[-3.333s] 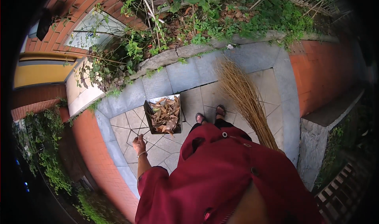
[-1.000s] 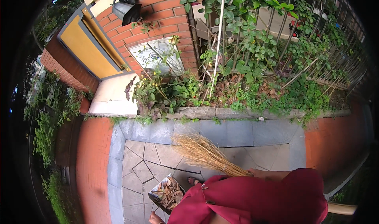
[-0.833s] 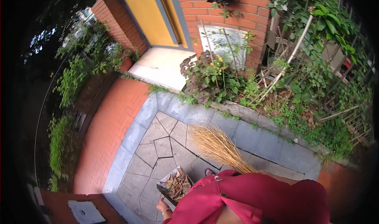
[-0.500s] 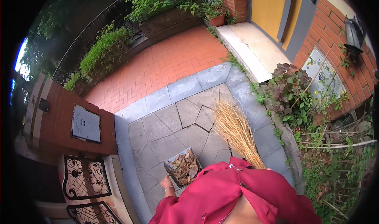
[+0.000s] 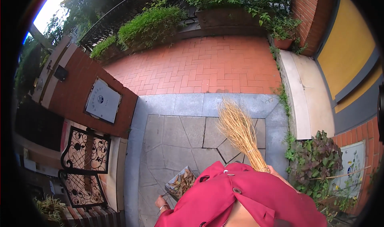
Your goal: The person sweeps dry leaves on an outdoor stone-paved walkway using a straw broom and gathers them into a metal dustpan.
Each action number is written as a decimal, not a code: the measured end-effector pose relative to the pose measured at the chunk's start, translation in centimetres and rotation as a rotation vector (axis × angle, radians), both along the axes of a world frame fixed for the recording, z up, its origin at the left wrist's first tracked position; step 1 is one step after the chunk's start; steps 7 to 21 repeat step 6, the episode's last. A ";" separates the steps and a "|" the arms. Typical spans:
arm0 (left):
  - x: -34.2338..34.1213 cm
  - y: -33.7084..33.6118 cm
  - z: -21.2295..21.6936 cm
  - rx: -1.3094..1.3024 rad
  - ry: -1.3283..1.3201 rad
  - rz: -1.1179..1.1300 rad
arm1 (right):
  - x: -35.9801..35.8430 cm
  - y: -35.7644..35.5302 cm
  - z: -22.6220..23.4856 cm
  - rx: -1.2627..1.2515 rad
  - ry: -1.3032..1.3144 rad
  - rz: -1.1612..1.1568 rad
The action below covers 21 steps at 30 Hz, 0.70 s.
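Note:
My left hand (image 5: 161,202) is closed around the thin dark handle of a dustpan (image 5: 171,184). Dry brown leaves (image 5: 185,182) lie heaped in the pan, whose near side is covered by my red jacket. On the right, my right hand (image 5: 273,172) grips a straw broom (image 5: 243,133) at its narrow bound end. Its fingers are mostly hidden behind the broom and jacket. The broom's bristles fan out ahead of me, over the grey paving (image 5: 176,132).
Red herringbone brick (image 5: 200,65) lies beyond a grey stone border (image 5: 188,104). At right are a pale doorstep (image 5: 306,95), a yellow door (image 5: 352,47) and a leafy plant (image 5: 318,161). A brick pillar (image 5: 76,83) and an ornamental iron gate (image 5: 86,151) stand left. Planters (image 5: 152,27) line the far side.
The view has turned, bringing more of the brick path and doorstep into sight. My left hand and the dustpan sit lower in the picture. More of my right hand shows beside the broom.

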<state>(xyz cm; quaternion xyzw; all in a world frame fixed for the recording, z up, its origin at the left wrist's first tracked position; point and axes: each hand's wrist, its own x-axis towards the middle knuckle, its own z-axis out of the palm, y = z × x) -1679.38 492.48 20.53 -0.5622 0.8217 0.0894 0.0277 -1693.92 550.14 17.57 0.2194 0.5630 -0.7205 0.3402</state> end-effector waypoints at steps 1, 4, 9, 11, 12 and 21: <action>-2.1 1.6 0.5 0.013 0.217 0.250 | -3.1 -0.3 0.7 0.002 -0.008 0.017; -6.4 2.9 -0.8 0.045 0.472 0.559 | -13.1 -1.1 4.7 0.008 -0.040 0.052; -8.3 2.1 -3.2 0.055 0.508 0.624 | -18.8 -2.1 4.5 0.004 -0.068 0.083; -8.3 2.1 -3.2 0.055 0.508 0.624 | -18.8 -2.1 4.5 0.004 -0.068 0.083; -8.3 2.1 -3.2 0.055 0.508 0.624 | -18.8 -2.1 4.5 0.004 -0.068 0.083; -8.3 2.1 -3.2 0.055 0.508 0.624 | -18.8 -2.1 4.5 0.004 -0.068 0.083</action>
